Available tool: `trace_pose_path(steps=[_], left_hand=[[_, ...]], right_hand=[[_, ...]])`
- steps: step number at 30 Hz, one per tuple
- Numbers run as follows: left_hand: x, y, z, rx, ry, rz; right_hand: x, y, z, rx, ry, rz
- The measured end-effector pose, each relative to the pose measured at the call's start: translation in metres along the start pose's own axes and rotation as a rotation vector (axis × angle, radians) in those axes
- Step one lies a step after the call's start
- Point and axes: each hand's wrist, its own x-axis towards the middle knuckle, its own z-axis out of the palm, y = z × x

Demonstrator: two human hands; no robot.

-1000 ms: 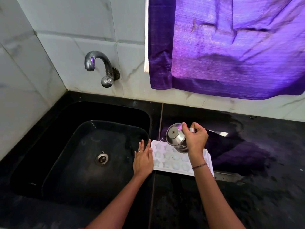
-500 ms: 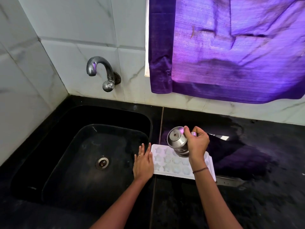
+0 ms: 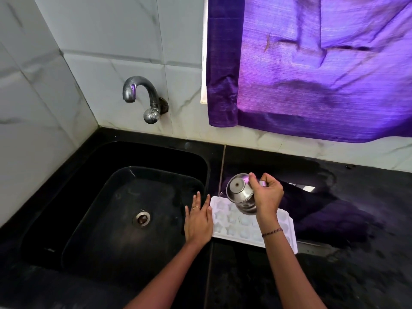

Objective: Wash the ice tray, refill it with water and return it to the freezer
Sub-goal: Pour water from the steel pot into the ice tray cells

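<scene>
Ice tray (image 3: pixel 226 222) lies flat on the black counter (image 3: pixel 334 275), just right of the sink (image 3: pixel 111 152). Left hand (image 3: pixel 198 221) rests against its left end, fingers straight — right hand (image 3: pixel 267 197) grips a steel pot (image 3: pixel 239 192) tipped over it.

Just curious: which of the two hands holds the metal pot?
The right hand, gripping the tilted steel pot above the ice tray; the left hand lies flat at the tray's end.

Head camera, forward and down
Close above the counter's (image 3: pixel 356 275) front edge, facing the tiled wall (image 3: pixel 111 41), sink (image 3: pixel 107 219) left.
</scene>
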Motion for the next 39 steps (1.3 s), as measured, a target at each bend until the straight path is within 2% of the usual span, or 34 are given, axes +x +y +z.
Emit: trace_pose_path(steps=[10, 22, 31, 39], left_hand=[[-0.004, 0.001, 0.001, 0.054, 0.039, -0.046], [-0.008, 0.002, -0.004, 0.060, 0.018, -0.066], [-0.004, -0.001, -0.007, 0.033, 0.010, -0.068], [0.003, -0.001, -0.005, 0.014, 0.008, -0.039]], right_hand=[[0.005, -0.003, -0.008, 0.002, 0.007, -0.012], [0.000, -0.008, -0.010, -0.072, -0.036, -0.109], [0.002, -0.010, -0.021, 0.061, 0.042, 0.021], [0.007, -0.007, -0.036, 0.116, 0.066, 0.058]])
